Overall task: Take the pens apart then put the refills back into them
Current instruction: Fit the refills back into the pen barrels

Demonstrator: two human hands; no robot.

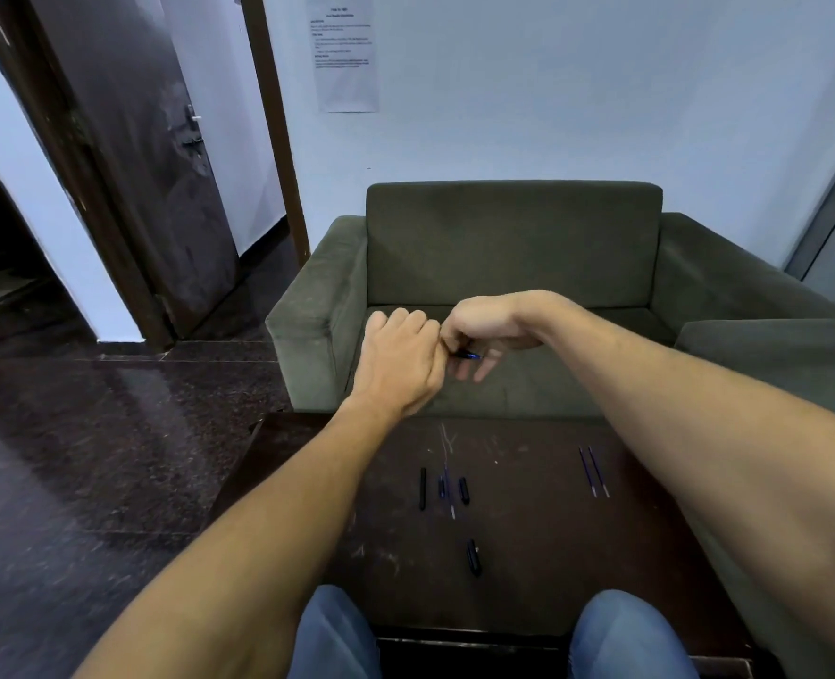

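Both my hands are raised above the far edge of the dark table (528, 580), pressed together. My left hand (396, 360) is closed in a fist around one end of a pen (468, 355), mostly hidden. My right hand (484, 330) pinches the dark blue end that shows between its fingers. On the table lie a black pen barrel (423, 488), two short pen pieces (463, 491) with a blue refill (449, 492) between them, a black cap (474, 557) nearer me, and two blue refills (593, 471) to the right.
A grey-green armchair (513, 247) stands just beyond the table, with a second sofa arm (773, 345) at right. A dark door (151, 164) stands open at left over a glossy dark floor. My knees in jeans (337, 634) are under the table's near edge.
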